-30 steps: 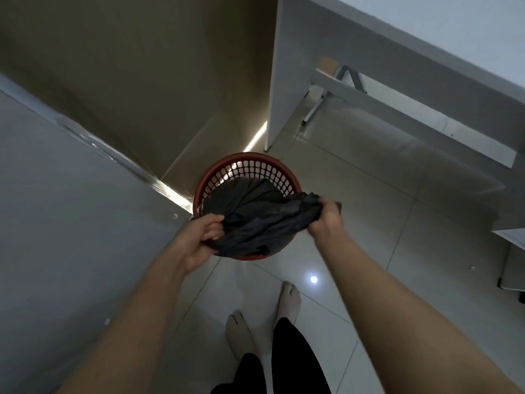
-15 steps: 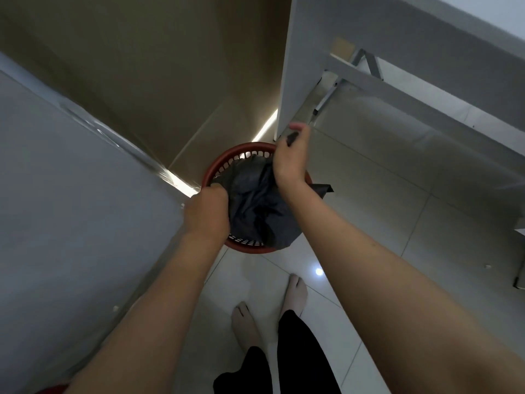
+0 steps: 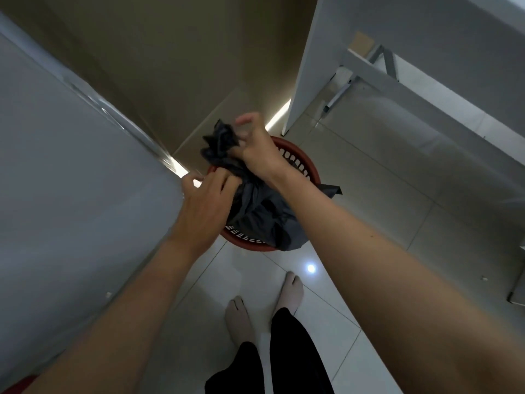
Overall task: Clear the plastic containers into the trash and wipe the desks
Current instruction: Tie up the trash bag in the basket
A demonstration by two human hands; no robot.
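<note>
Bunching the black trash bag [image 3: 255, 206] above the red basket [image 3: 305, 169], our right hand [image 3: 255, 150] and left hand [image 3: 206, 194] clamp its neck; containers unseen, desks likely unwiped.

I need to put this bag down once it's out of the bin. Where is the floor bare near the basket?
Bare tile lies right of the red basket, toward the white desk's frame. Crowded: between basket and feet, and on the left, where the grey panel stands close to the basket. Both hands grip the black bag.
</note>
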